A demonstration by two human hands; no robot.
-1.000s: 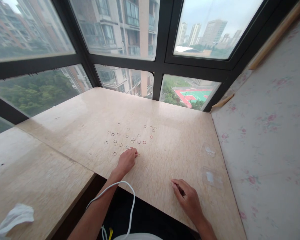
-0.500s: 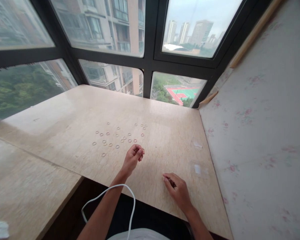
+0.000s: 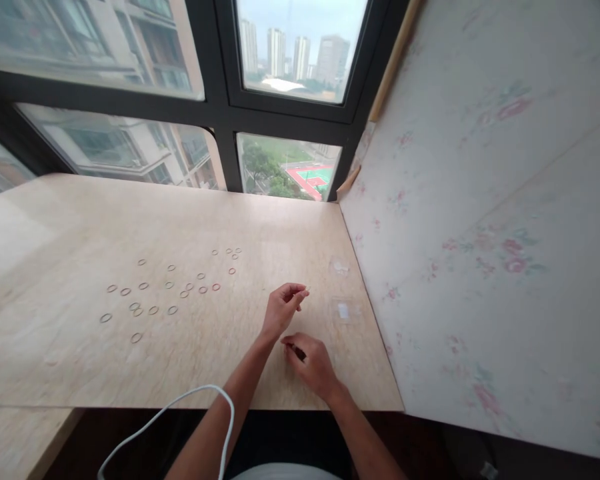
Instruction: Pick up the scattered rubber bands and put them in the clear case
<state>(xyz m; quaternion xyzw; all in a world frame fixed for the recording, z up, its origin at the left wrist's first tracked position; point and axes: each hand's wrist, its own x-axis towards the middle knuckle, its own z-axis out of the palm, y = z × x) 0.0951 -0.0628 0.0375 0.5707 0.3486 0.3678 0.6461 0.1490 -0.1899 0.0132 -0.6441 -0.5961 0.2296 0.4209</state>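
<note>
Several thin rings lie spread over the left and middle of the pale marbled tabletop, among them a red ring (image 3: 216,287) and a dark ring (image 3: 137,338). To the right of them, my left hand (image 3: 285,308) is raised with thumb and fingers pinched together; something tiny and pale shows at the fingertips, too small to name. Nearer to me, my right hand (image 3: 311,363) has its thumb and fingertips closed together, and what they hold, if anything, is hidden. Right of my left hand is a clear plastic case (image 3: 345,311) with a white label.
Another clear plastic piece (image 3: 339,267) lies behind the case. The tabletop (image 3: 180,373) meets a flowered wall (image 3: 460,267) on the right and dark-framed windows at the back. A white cable (image 3: 180,398) loops across my left forearm.
The view has turned to the right. My left hand has moved right over the table, away from the rings and toward the plastic case. My right hand keeps its closed pose, now closer to the left.
</note>
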